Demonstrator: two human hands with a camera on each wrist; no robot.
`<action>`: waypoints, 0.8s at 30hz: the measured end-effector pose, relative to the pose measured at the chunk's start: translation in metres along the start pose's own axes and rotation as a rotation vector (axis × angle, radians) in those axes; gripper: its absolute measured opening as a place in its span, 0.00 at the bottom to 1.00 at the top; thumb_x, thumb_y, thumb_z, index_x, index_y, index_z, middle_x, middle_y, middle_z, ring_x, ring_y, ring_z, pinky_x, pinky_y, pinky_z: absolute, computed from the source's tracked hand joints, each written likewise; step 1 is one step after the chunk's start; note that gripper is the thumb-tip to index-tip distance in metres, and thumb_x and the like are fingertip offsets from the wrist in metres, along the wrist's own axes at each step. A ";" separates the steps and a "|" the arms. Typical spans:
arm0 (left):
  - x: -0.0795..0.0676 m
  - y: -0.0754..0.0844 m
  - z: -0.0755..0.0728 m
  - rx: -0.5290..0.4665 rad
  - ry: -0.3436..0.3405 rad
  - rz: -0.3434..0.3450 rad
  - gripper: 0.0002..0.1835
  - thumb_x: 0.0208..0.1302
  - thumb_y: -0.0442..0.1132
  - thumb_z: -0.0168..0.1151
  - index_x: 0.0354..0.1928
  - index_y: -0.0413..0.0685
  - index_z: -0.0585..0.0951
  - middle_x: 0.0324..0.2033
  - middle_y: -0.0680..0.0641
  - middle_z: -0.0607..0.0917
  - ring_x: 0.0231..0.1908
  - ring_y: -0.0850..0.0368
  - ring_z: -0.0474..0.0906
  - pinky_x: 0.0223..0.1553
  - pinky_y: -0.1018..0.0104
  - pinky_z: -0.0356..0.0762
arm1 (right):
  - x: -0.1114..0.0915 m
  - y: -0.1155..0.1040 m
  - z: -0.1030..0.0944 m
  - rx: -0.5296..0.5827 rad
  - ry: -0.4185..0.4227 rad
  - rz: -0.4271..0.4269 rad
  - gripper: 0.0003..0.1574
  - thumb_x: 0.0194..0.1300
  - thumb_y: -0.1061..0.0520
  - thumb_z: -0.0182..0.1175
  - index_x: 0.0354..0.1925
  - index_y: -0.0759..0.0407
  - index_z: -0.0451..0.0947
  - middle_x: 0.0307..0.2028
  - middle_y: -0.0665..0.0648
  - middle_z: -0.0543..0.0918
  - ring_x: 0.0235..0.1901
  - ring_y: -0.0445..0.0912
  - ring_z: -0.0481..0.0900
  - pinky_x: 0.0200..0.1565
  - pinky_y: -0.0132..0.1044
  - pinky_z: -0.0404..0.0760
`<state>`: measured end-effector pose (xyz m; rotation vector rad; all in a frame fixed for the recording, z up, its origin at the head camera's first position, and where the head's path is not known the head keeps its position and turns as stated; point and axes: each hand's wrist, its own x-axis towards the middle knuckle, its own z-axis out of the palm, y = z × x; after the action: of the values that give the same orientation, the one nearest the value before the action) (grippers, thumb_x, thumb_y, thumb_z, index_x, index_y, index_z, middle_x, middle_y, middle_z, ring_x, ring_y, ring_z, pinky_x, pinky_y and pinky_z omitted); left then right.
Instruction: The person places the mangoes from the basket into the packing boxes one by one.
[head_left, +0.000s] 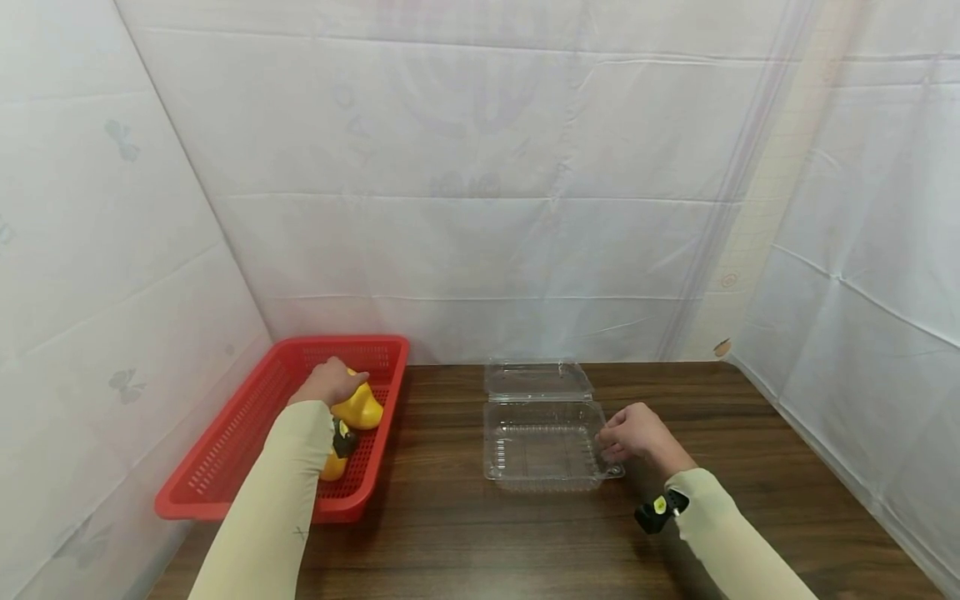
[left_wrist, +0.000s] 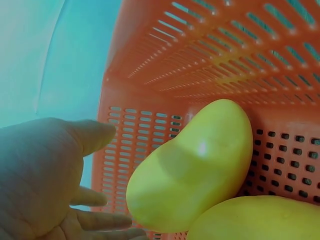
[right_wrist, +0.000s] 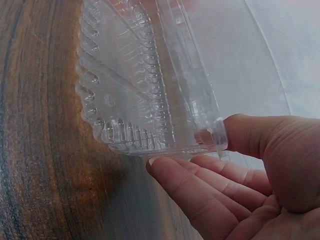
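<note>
My left hand [head_left: 328, 382] reaches into the red basket [head_left: 183, 500], over a yellow mango [head_left: 358, 408]. In the left wrist view its fingers are spread, with the fingertips close beside that mango [left_wrist: 192, 165] and nothing held. A second mango [left_wrist: 265, 220] lies against the first, partly hidden by the forearm in the head view. On the right, a clear plastic clamshell container [head_left: 543, 454] lies with its lid folded back. My right hand [head_left: 637, 433] pinches its right edge, thumb at the rim and fingers [right_wrist: 195, 192] along the outer wall.
The container's lid [head_left: 536, 381] lies toward the back of the dark wooden table [head_left: 442, 533]. White sheeting [head_left: 465, 250] closes off the back and both sides. The basket stands at the left, near the left sheet.
</note>
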<state>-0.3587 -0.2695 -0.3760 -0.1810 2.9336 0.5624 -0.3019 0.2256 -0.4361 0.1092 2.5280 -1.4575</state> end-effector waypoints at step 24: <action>-0.013 -0.015 -0.001 -0.191 0.012 -0.058 0.25 0.64 0.48 0.49 0.43 0.28 0.75 0.32 0.38 0.79 0.32 0.48 0.75 0.32 0.61 0.74 | -0.005 0.001 -0.001 0.015 0.005 -0.003 0.09 0.56 0.67 0.62 0.35 0.74 0.80 0.28 0.65 0.85 0.26 0.50 0.85 0.30 0.41 0.84</action>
<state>-0.3436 -0.2826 -0.3787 -0.2912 2.8729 0.8349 -0.2972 0.2274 -0.4358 0.1112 2.5224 -1.4796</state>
